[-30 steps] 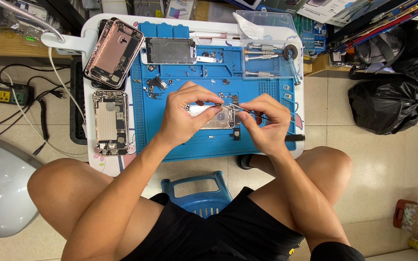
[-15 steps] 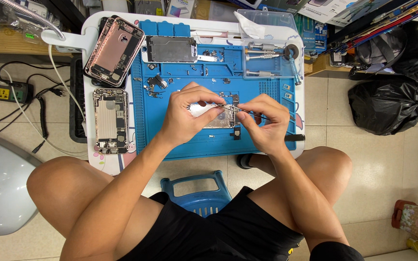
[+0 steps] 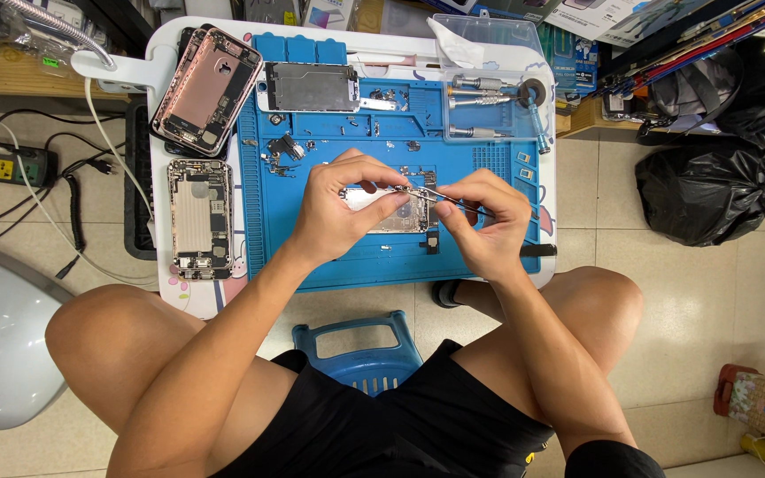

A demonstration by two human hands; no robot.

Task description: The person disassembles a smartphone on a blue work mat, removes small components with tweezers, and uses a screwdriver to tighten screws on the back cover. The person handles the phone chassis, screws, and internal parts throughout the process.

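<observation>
On the worktop, a white surface between the seated person's knees, a blue repair mat covers most of the area. Disassembly appears well advanced. At the far left corner lies a rose-coloured phone rear housing, inner side up; just near of it, off the mat's left edge, lies a second opened phone chassis with internal components exposed. At the far edge of the mat rests a metal shield plate. A clear tray at the far right holds several metal-handled screwdrivers. Small loose parts and screws are scattered on the mat's far portion, which suggests many fasteners are already removed.

At the mat's centre lies the phone assembly in work. The left hand is curled over its left end, fingers pressing it down to steady it. The right hand pinches slim tweezers, tips directed at the assembly's far edge. Fine work on one small component is judged to be in progress; whether a part is being lifted or seated cannot be determined, and no reassembly is visible.
</observation>
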